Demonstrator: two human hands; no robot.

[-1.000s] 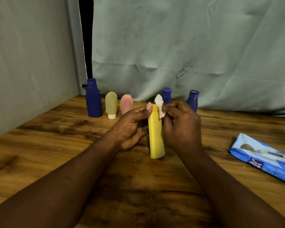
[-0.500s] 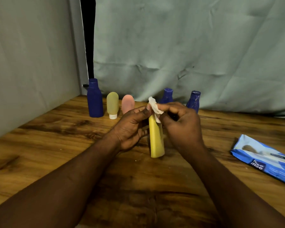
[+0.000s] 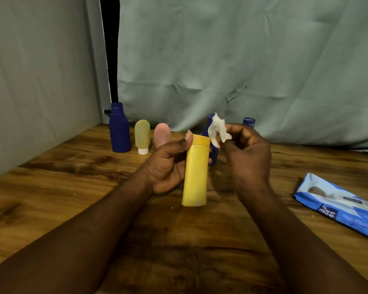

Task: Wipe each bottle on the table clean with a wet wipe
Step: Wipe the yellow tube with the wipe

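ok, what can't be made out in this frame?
Head view:
The middle blue bottle: mostly behind the yellow bottle and wet wipe.
The far-right blue bottle: only its cap shows above the right hand.
The wipes pack: cut by the right edge, small print unreadable.
The left hand: fingers mostly hidden behind the yellow bottle.

Both forearms come in bare from the bottom, the left from about 7 o'clock and the right from about 5, angling in toward the middle. The left hand (image 3: pixel 168 166) is turned palm-inward and grips a yellow bottle (image 3: pixel 194 177). Its thumb runs up the near left edge with the tip by the cap, and its fingers are curled round the back, with a couple of fingertips peeking out at 3 o'clock. The right hand (image 3: pixel 249 158) sits just beside it at 3 o'clock, back of the hand to the camera, fingers curled in, pinching a scrunched wipe (image 3: pixel 217 130) at its fingertips up at 11 o'clock.
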